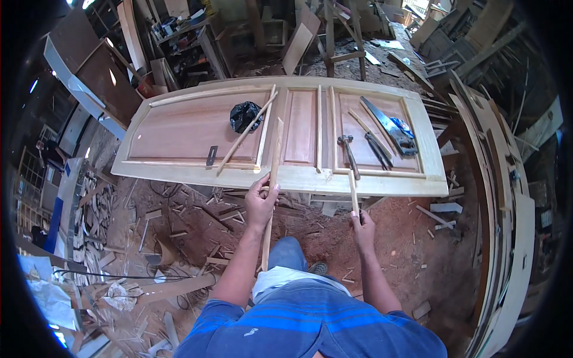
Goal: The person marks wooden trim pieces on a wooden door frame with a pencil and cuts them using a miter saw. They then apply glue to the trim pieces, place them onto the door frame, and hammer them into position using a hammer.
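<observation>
My left hand (260, 203) is closed on a long thin wooden strip (276, 149), which extends forward over a panelled door (227, 169). My right hand (362, 225) grips a shorter wooden strip (353, 192) near the door's front edge; a small dark item at those fingers is too small to name. On the door lie a black plastic bag (242, 117), a loose strip (239, 143) across it, a dark metal plate (212, 156), a hammer (351, 156), a black-handled tool (375, 148) and a handsaw (388, 125). Pale mouldings (320, 122) frame its panels.
Leaning boards (510, 227) line the right; a sheet panel (92, 71) leans back left. A cluttered shelf (182, 36) and wooden trestle (346, 56) stand behind. Offcuts (98, 203) and cables (119, 274) litter the dirt floor. A person (54, 152) is at the far left.
</observation>
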### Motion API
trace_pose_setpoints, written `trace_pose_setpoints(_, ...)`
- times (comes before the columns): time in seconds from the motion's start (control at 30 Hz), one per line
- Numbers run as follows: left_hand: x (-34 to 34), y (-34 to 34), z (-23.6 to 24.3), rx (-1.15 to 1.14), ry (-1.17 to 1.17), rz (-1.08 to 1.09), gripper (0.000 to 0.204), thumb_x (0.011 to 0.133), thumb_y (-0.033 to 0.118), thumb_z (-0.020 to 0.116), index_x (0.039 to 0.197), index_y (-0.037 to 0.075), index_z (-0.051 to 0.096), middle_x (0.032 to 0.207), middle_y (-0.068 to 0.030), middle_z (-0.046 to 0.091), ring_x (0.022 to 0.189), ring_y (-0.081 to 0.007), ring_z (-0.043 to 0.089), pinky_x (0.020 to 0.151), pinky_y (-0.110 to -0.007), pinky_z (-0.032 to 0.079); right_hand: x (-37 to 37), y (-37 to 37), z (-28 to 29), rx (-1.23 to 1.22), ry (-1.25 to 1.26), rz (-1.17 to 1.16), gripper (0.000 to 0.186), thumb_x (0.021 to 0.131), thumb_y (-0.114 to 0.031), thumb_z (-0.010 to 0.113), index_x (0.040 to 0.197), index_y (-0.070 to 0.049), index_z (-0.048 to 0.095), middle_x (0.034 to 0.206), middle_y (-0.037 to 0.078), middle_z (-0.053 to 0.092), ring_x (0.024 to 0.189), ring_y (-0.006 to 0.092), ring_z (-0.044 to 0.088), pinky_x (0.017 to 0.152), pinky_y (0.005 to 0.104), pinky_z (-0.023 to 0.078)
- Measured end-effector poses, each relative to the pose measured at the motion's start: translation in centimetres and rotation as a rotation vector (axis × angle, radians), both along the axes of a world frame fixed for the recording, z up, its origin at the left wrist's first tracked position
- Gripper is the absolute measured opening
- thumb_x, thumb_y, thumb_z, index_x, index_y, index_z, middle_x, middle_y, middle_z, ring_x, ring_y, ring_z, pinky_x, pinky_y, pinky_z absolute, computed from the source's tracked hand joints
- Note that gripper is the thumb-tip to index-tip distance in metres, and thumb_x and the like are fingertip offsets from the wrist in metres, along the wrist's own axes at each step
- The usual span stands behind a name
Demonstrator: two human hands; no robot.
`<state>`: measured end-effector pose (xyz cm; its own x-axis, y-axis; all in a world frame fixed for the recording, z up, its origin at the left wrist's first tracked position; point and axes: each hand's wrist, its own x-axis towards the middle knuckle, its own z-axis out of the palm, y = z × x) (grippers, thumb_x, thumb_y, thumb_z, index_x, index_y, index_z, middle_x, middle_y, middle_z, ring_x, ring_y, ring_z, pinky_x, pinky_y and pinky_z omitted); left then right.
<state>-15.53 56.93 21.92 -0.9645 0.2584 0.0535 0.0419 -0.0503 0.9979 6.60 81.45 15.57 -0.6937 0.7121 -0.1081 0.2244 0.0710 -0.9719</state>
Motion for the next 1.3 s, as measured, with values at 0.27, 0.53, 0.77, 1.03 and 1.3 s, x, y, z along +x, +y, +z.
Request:
trace_pose_setpoints(0.27,-15.3,8.0,-7.0,-0.445,0.321,0.175,0.046,0.091,0.016,0.080,0.132,-0.005,0.073,0.110,-0.0146,0.070,0.087,-0.0180,0.070,0.077,-0.035,0.057,-13.1,4.3,-3.1,0.072,-0.197,-0.009,0.033,0.104,-0.028,0.069,0.118,0.002,0.073,0.087,0.010,0.071,0.081,0.0159,0.065,0.078,0.0355,0.052)
trace_pose_setpoints(0.53,-33.7,17.5,-16.8,-0.659,0.217,0.196,0.046,0.093,0.014,0.075,0.135,-0.003,0.072,0.106,-0.0205,0.064,0.102,-0.0350,0.067,0.093,-0.043,0.057,-28.7,9.6,-8.7,0.401,-0.347,-0.074,0.029,0.099,-0.020,0.073,0.118,0.001,0.071,0.110,0.022,0.070,0.103,0.0359,0.067,0.091,0.0468,0.050)
trace_pose_setpoints(0.77,-41.9,22.1,-21.6,-0.902,0.380,0.238,0.045,0.091,0.016,0.078,0.133,-0.001,0.075,0.107,-0.0181,0.063,0.105,-0.0351,0.062,0.097,-0.046,0.053,-40.0,12.7,-11.9,0.705,-0.389,-0.150,0.031,0.098,-0.021,0.072,0.122,-0.002,0.068,0.110,0.021,0.061,0.112,0.0414,0.055,0.101,0.0531,0.044)
trace_pose_setpoints(1.03,-45.9,24.0,-22.3,-0.918,0.421,0.186,0.041,0.094,0.020,0.078,0.130,0.001,0.076,0.109,-0.0126,0.062,0.105,-0.0326,0.062,0.098,-0.047,0.050,-42.1,13.2,-13.6,0.774,-0.512,-0.164,0.039,0.096,-0.021,0.076,0.130,-0.003,0.068,0.111,0.020,0.061,0.109,0.0385,0.055,0.098,0.0513,0.046)
trace_pose_setpoints(1.3,-47.1,25.0,-21.6,-0.966,0.356,0.196,0.040,0.092,0.021,0.081,0.130,0.008,0.079,0.102,-0.0092,0.064,0.095,-0.0297,0.066,0.091,-0.045,0.053,-42.4,13.1,-13.5,0.778,-0.494,-0.163,0.040,0.095,-0.018,0.077,0.131,-0.003,0.068,0.105,0.016,0.061,0.104,0.0368,0.056,0.097,0.0516,0.045)
